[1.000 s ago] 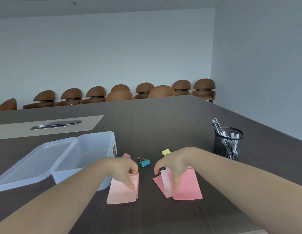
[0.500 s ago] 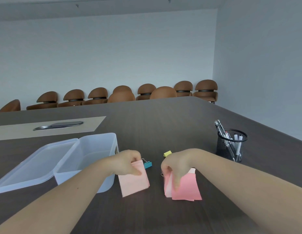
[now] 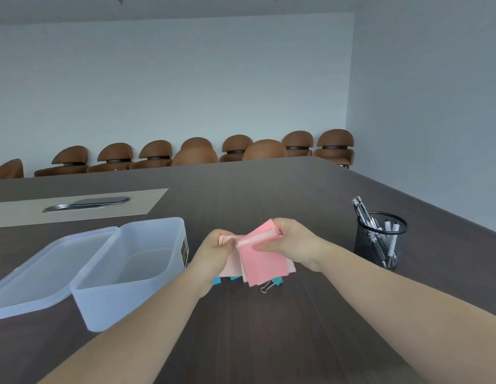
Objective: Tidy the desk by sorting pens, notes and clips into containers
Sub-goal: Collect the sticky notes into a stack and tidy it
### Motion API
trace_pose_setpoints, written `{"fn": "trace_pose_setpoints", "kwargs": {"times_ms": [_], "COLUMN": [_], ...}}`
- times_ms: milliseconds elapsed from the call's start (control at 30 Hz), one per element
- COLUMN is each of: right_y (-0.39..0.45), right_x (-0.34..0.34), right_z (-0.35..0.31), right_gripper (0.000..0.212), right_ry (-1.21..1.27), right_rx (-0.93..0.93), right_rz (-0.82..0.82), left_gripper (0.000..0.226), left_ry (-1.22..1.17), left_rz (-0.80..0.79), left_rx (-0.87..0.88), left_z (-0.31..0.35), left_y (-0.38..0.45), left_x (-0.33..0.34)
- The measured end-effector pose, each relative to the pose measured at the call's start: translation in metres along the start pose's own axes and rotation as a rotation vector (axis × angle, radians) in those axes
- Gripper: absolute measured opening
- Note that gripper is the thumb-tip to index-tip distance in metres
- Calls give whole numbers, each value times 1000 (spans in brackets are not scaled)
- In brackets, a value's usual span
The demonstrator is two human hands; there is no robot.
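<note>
Both hands hold pink sticky notes up off the dark table. My right hand (image 3: 292, 245) grips a darker pink stack of notes (image 3: 264, 263) by its top corner. My left hand (image 3: 213, 253) pinches a paler pink stack (image 3: 230, 268) that sits partly behind the darker one; the two stacks overlap. Under the notes lie teal binder clips (image 3: 276, 282), mostly hidden. An open translucent plastic box (image 3: 174, 231) stands just left of my left hand, with nothing visible in it. A black mesh cup (image 3: 379, 245) with several pens stands to the right.
The box's lid (image 3: 44, 270) lies flat to the left of the box. A beige inlay with a metal cable flap (image 3: 86, 205) is farther back on the left. Brown chairs (image 3: 266, 151) line the far edge of the table.
Both hands lifted their pink note stacks off the table and brought them together in the air. The camera tilted, so the yellow clip is no longer seen.
</note>
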State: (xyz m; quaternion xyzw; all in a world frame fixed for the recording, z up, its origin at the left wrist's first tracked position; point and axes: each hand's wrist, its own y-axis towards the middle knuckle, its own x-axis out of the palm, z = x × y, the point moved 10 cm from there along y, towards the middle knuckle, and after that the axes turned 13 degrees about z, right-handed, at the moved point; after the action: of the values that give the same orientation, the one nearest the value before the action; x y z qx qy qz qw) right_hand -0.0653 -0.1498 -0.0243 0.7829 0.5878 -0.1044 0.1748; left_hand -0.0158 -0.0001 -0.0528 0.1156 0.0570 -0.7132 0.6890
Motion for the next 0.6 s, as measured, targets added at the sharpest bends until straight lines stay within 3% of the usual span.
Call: {"fn": "trace_pose_setpoints", "kwargs": {"times_ms": [167, 233, 367, 467, 600], "right_y": [4, 4, 0, 0, 4], "right_x": [6, 8, 20, 33, 51], "right_z": [8, 11, 19, 20, 23], "right_gripper": [20, 18, 23, 19, 40], "right_ry": [124, 67, -43, 72, 265], "right_rx": [-20, -69, -183, -207, -137], "right_rz": [191, 286, 428, 462, 446], "left_gripper": [16, 19, 30, 26, 17], "left_ry": [-276, -351, -245, -247, -306], "left_rz": [-31, -9, 75, 179, 273], "left_rx": [-54, -81, -108, -32, 42], "left_z": [-3, -8, -17, -11, -5], "left_y": [-3, 0, -1, -6, -4], "left_x": [11, 11, 13, 12, 9]}}
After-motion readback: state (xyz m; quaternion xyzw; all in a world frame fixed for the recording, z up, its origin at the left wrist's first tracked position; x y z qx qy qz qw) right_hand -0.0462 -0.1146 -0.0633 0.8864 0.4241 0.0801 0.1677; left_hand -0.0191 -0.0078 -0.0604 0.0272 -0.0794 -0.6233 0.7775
